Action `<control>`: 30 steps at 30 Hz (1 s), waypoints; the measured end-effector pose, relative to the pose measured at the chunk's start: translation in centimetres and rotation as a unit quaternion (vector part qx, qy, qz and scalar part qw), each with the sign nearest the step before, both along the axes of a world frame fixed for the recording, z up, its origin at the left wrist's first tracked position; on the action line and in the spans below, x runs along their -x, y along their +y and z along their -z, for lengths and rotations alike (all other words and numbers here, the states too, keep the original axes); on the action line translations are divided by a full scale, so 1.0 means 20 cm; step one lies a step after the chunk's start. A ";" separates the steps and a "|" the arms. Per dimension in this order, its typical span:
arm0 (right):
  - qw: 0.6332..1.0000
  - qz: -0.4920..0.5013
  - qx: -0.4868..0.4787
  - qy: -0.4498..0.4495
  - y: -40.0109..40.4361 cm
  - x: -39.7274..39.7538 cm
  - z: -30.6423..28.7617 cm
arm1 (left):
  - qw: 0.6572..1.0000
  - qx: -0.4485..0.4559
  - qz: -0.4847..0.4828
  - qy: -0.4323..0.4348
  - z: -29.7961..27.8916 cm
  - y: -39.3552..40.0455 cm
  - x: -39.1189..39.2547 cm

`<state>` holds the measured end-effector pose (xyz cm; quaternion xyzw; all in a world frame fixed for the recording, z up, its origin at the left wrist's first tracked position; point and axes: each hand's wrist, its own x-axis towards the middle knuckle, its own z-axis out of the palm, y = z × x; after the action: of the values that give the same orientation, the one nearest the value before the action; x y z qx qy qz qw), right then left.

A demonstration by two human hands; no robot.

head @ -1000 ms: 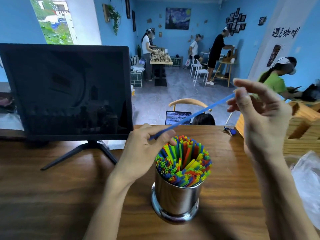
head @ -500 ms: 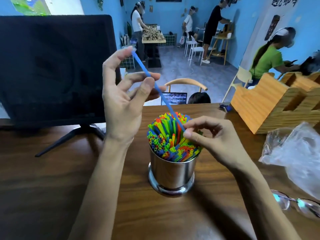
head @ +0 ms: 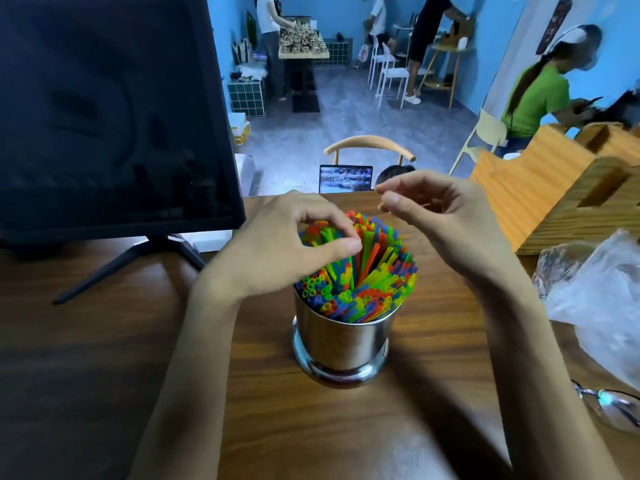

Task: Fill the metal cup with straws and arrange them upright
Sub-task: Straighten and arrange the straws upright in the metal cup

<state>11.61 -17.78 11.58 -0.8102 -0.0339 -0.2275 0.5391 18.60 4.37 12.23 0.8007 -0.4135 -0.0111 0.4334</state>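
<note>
A shiny metal cup (head: 341, 341) stands on the wooden table (head: 104, 375), packed with upright straws (head: 377, 271) in green, blue, orange and yellow. My left hand (head: 280, 247) lies over the left and middle of the bundle. Its fingers curl down and its thumb and forefinger pinch together at the straw tops. My right hand (head: 446, 226) hovers just above the cup's far right rim with its fingers loosely curled and nothing in them. The blue straw no longer stands out from the bundle.
A dark monitor (head: 110, 116) on a stand fills the left. A wooden organiser (head: 561, 188) sits at the right, with a crumpled plastic bag (head: 595, 292) and glasses (head: 609, 407) nearer me. A chair, a laptop and several people are beyond the table.
The long blue straw, held slanted above the cup, has gone down among the others. My left hand dropped onto the straw tops, and my right hand let go and lifted off to the right.
</note>
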 end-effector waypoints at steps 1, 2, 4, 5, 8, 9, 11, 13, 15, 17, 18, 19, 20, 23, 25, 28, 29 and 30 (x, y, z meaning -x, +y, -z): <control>1.000 0.004 0.024 0.012 -0.01 -0.02 -0.01 | 1.000 0.012 -0.003 -0.001 0.01 0.00 -0.01; 0.999 0.008 0.045 0.024 -0.02 -0.05 -0.03 | 0.999 0.043 -0.007 0.003 0.02 -0.01 -0.02; 0.996 0.012 0.076 0.052 -0.02 -0.08 -0.04 | 0.991 0.126 -0.023 0.028 0.03 -0.04 -0.04; 0.993 0.006 0.087 0.075 -0.02 -0.10 -0.04 | 0.985 0.160 -0.046 0.043 0.04 -0.06 -0.05; 0.985 -0.031 0.098 0.137 0.02 -0.12 0.00 | 0.975 0.169 -0.113 0.090 0.09 -0.10 -0.10; 0.985 -0.033 0.093 0.140 0.04 -0.13 0.02 | 0.976 0.146 -0.117 0.113 0.11 -0.10 -0.12; 0.989 -0.025 0.068 0.129 0.06 -0.15 0.05 | 0.977 0.100 -0.112 0.154 0.14 -0.10 -0.13; 0.992 -0.017 0.036 0.119 0.07 -0.16 0.07 | 0.976 0.088 -0.101 0.172 0.14 -0.10 -0.11; 0.993 -0.018 0.029 0.115 0.07 -0.16 0.08 | 0.974 0.095 -0.104 0.175 0.13 -0.10 -0.10; 0.993 -0.029 0.025 0.116 0.07 -0.16 0.08 | 0.973 0.095 -0.118 0.172 0.12 -0.10 -0.09; 0.992 -0.035 0.019 0.119 0.07 -0.16 0.08 | 0.973 0.092 -0.127 0.170 0.11 -0.09 -0.08; 0.992 -0.038 0.013 0.123 0.07 -0.15 0.08 | 0.972 0.090 -0.135 0.168 0.11 -0.09 -0.07; 0.991 -0.041 0.009 0.124 0.07 -0.15 0.08 | 0.973 0.089 -0.141 0.163 0.10 -0.09 -0.07; 0.993 -0.043 0.000 0.112 0.07 -0.14 0.08 | 0.975 0.087 -0.147 0.140 0.09 -0.08 -0.04; 0.993 -0.056 -0.006 0.101 0.07 -0.13 0.07 | 0.978 0.091 -0.148 0.116 0.08 -0.08 -0.03; 0.994 -0.080 -0.007 0.075 0.07 -0.11 0.06 | 0.981 0.126 -0.133 0.069 0.06 -0.09 -0.01; 0.995 -0.082 -0.005 0.062 0.06 -0.11 0.06 | 0.981 0.148 -0.117 0.053 0.05 -0.09 0.00; 0.995 -0.087 0.001 0.049 0.06 -0.10 0.05 | 0.978 0.179 -0.101 0.040 0.04 -0.09 0.01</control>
<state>13.67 -16.57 10.59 -0.8148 -0.0777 -0.1398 0.5572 18.34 2.47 11.39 0.7467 -0.3078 0.0750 0.5849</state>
